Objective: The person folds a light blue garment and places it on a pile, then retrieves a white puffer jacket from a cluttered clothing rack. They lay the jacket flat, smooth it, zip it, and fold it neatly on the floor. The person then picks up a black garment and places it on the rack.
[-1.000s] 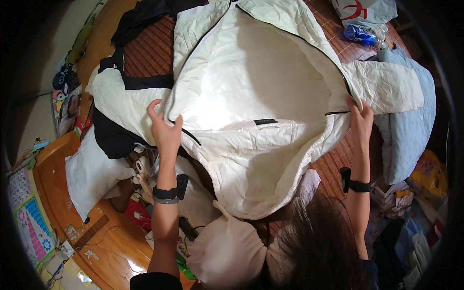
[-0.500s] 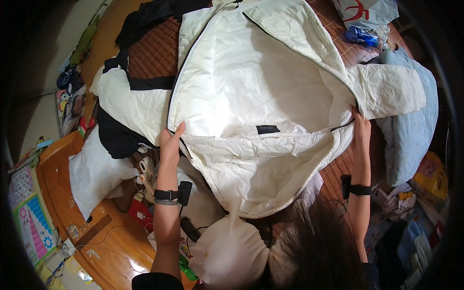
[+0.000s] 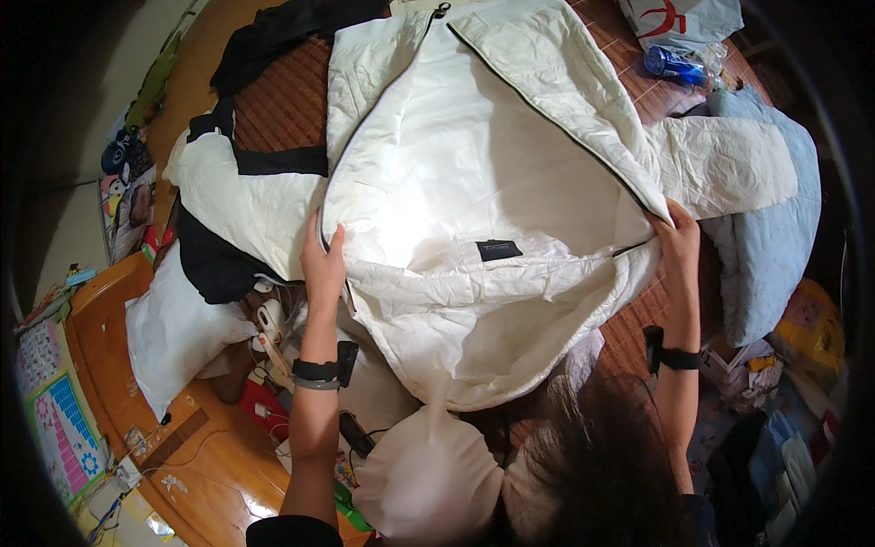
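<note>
A white hooded jacket [image 3: 547, 173] lies unzipped with its front spread apart and its hem at the far side. Its hood [image 3: 510, 356] hangs toward me, and a dark label [image 3: 498, 250] shows inside the neck. My left hand [image 3: 324, 260] grips the left zipper edge near the collar, thumb on the inner side. On the opposite front edge my right hand [image 3: 676, 239] is closed round the fabric near the collar. One white sleeve [image 3: 264, 191] stretches left over black cloth; the other sleeve [image 3: 729, 164] reaches right over a light blue quilted item.
Beneath the jacket is a brown woven mat [image 3: 283, 109]. A blue-labelled bottle [image 3: 679, 66] and a white plastic bag [image 3: 684, 20] lie far right. The light blue quilted item [image 3: 775, 237] is at right. At left are a stuffed white bag [image 3: 182, 328] and a wooden surface [image 3: 210, 465] with cables.
Both hands have shifted a little along the jacket's front edges, my left hand's fingers now further up the zipper edge. The front panels lie slightly closer together at the far hem.
</note>
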`<state>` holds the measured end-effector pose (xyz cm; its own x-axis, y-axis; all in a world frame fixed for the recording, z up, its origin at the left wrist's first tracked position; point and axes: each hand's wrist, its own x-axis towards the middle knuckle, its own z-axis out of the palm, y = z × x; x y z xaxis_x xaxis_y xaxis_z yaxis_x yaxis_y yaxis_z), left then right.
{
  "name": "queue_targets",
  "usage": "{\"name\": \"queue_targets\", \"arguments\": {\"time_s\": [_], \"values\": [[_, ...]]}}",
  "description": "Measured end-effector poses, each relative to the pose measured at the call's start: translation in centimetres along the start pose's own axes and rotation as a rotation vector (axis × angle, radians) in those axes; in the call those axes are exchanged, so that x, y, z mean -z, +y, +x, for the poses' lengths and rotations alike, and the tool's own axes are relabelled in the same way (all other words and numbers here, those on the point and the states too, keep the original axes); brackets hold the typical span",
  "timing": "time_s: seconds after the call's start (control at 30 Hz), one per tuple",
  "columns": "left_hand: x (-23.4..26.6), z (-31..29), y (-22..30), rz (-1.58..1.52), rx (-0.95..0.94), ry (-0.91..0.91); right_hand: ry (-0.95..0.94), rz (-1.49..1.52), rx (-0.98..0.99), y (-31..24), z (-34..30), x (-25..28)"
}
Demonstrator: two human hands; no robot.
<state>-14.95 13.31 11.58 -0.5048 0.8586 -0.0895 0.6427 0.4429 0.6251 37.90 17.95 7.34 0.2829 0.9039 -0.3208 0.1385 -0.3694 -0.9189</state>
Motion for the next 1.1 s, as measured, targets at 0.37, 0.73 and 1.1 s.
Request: {"name": "queue_targets", "arguments": {"time_s": [0.37, 0.73, 1.1], "values": [[-8.7, -3.8, 5.8, 0.385, -0.38, -0.388, -0.324, -1.136, 0.505, 3.0, -4.8, -11.0], [-12.5, 1.2, -0.5, 0.698, -0.658, -0.205, -0.307, -1.042, 0.469, 6.0, 0.7, -9.9], [-16.2, -2.8, -0.7, 0.679, -0.658, -0.17, -0.039, -1.059, 0.564, 7.3, -1.2, -12.3]]}}
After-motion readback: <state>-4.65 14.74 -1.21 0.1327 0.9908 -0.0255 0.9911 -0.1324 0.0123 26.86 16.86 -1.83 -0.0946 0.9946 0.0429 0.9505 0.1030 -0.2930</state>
